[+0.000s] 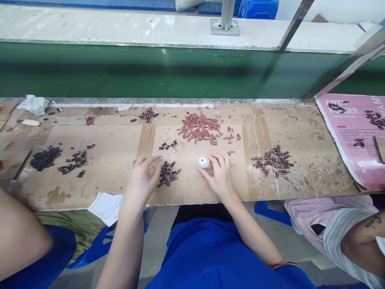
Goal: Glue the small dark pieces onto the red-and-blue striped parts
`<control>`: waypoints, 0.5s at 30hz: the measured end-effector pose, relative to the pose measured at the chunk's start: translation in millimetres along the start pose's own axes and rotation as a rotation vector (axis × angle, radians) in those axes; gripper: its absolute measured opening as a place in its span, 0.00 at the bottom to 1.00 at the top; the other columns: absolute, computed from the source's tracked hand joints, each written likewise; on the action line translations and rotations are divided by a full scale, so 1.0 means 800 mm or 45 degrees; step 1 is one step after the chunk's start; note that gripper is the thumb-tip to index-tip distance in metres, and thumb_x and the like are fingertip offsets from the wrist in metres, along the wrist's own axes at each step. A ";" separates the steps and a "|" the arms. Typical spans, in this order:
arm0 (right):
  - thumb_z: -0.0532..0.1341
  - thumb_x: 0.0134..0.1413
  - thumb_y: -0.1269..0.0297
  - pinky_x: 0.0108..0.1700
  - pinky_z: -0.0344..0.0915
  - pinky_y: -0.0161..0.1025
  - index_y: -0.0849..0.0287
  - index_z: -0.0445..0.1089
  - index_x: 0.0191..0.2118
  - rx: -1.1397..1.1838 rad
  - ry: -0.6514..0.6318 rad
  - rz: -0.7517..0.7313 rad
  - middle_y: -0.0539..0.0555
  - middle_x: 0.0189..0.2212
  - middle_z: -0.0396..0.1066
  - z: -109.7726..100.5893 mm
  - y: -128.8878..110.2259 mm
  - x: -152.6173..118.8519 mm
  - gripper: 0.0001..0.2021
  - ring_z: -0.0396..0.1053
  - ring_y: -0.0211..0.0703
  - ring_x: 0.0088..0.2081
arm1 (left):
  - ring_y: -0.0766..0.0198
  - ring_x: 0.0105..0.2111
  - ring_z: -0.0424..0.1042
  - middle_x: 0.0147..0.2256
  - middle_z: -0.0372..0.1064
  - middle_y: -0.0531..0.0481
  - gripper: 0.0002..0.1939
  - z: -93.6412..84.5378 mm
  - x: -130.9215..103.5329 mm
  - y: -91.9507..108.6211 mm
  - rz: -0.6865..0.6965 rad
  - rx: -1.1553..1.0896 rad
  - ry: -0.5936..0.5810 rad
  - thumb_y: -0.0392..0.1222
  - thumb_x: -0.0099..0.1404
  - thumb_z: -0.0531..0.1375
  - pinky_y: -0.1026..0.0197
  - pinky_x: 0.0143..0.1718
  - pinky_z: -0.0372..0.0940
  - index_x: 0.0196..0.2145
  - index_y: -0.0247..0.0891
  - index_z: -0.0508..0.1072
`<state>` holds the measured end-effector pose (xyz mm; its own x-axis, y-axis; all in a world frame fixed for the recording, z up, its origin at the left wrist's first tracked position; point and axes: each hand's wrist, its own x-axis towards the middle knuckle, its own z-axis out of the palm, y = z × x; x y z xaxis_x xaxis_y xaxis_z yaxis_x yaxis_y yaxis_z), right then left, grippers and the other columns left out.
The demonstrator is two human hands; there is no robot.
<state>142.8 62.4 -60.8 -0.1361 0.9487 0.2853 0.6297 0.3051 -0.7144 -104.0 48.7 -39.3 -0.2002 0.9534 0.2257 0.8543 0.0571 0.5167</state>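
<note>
My right hand [220,175] is closed around a small white round bottle [204,163], seen from above, with a blue-green spot at its top. Thumb and fingers grip its right and near sides. My left hand [142,179] hovers at the left edge of a heap of small black-and-red parts [169,174]. Its index finger and thumb point right and stay apart, with nothing visible between them. Just beyond lie a few loose dark pieces [168,145]. A wide pile of small red parts with metal ends [199,128] is spread farther back.
Cardboard [114,160] covers the bench, backed by a green belt [135,72]. More black-and-red parts [275,161] lie right; black pieces [45,158] and crumpled tissue [32,104] lie left. Pink printed paper [351,136] is at far right. People's arms show on both sides.
</note>
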 end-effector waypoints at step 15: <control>0.72 0.39 0.45 0.27 0.68 0.33 0.54 0.71 0.36 1.341 0.167 0.676 0.49 0.30 0.74 -0.035 0.008 -0.010 0.22 0.70 0.37 0.26 | 0.50 0.40 0.73 0.36 0.76 0.46 0.08 0.019 0.056 -0.027 0.133 0.000 -0.136 0.45 0.64 0.54 0.49 0.48 0.65 0.31 0.44 0.71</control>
<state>169.0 54.4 -49.8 0.0707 0.9800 -0.1860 -0.3639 -0.1483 -0.9195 -124.4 94.3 -52.9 -0.0585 0.9802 0.1890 0.8677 -0.0437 0.4951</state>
